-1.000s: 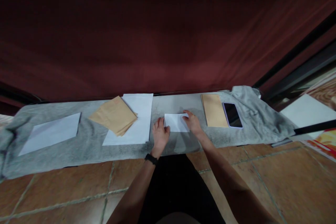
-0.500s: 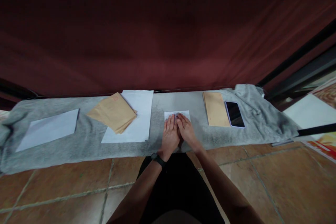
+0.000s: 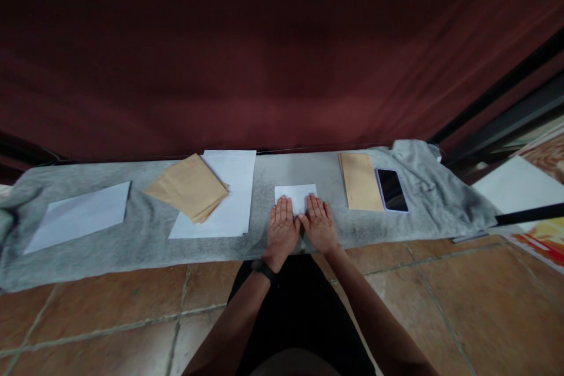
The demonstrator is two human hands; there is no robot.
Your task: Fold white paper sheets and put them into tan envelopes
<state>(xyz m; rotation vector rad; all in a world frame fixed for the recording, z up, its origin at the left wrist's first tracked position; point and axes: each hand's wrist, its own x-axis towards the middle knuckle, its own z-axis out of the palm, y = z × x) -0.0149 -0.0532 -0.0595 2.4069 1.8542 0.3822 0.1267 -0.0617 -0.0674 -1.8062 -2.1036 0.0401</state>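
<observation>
A small white sheet of paper [image 3: 296, 192], perhaps folded, lies on the grey cloth in front of me. My left hand [image 3: 282, 228] rests flat on its left part, fingers stretched out and pointing away from me. On the right part, my right hand [image 3: 320, 224] also lies flat, its fingers extended. The thumbs nearly meet near the paper's lower middle, and the palms hide its near edge. Neither hand grips anything. A dark watch sits on my left wrist.
Brown envelopes [image 3: 189, 188] lie on larger white sheets [image 3: 235, 211] to the left. Farther left is another white sheet [image 3: 83, 214]. More brown envelopes [image 3: 362, 182] and a phone [image 3: 392, 190] are on the right. A dark red curtain [image 3: 282, 82] hangs behind the cloth-covered bench [image 3: 150, 252].
My hands have moved apart from the middle of the small paper, the left outward to the left and the right outward to the right. More of the paper shows between them.
</observation>
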